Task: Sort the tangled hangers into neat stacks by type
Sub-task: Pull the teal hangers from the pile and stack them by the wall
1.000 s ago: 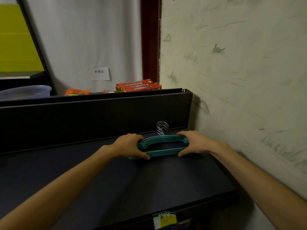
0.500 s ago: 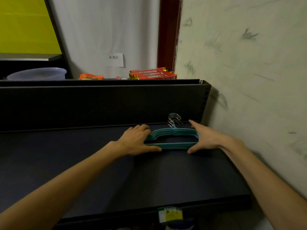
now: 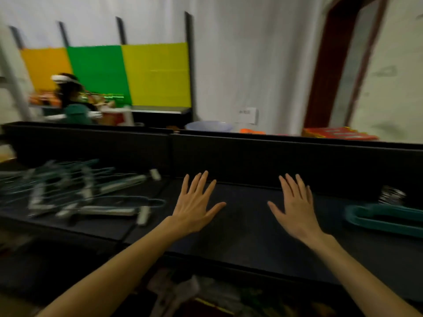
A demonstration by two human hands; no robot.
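teal hangers [image 3: 386, 219] stacked right — left hand [image 3: 194, 211], right hand [image 3: 295, 211] spread, empty.

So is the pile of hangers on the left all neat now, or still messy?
Still messy. The hangers on the left lie crossed at different angles on the shelf, not stacked. The picture is blurry, so their types are unclear.

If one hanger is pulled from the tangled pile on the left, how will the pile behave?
The tangled pile of thin wire hangers with pale clips probably comes along in a clump, since frames cross and interlock. It likely slides easily on the smooth dark shelf. Blur hides finer detail.
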